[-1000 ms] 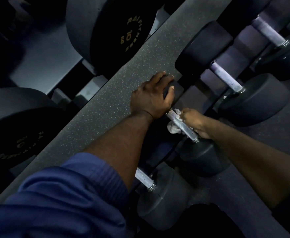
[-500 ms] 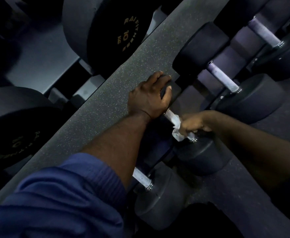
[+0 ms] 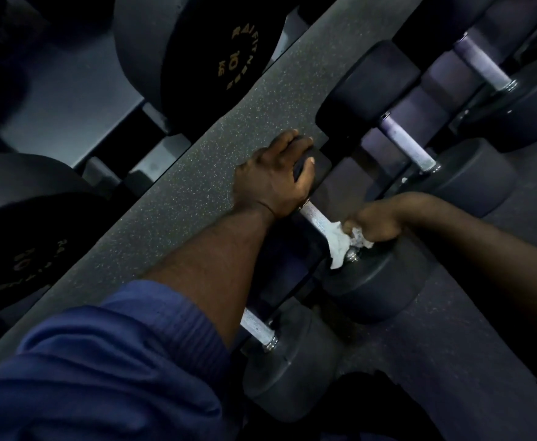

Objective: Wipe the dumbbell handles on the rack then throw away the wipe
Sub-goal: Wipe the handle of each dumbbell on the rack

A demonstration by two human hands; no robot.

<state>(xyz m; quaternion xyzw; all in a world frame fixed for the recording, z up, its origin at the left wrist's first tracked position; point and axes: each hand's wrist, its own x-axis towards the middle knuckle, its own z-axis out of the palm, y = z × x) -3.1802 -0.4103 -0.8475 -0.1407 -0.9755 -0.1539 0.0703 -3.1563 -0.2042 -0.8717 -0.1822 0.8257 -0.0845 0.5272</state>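
Four dumbbells [image 3: 378, 281] showing handles, one wipe [image 3: 338, 246], two hands [image 3: 273, 183].

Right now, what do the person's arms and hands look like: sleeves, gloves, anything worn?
The left hand and right hand are bare: no gloves. The left arm wears a blue sleeve, ribbed and bunched, leaving the left forearm uncovered. The right forearm is uncovered too; any sleeve farther up is lost in shadow.

The left grip [image 3: 273, 179] rests on the far head of the middle dumbbell [image 3: 375, 281]; the right grip [image 3: 378, 222] and wipe [image 3: 337, 246] sit at the near end of its handle [image 3: 316, 218].
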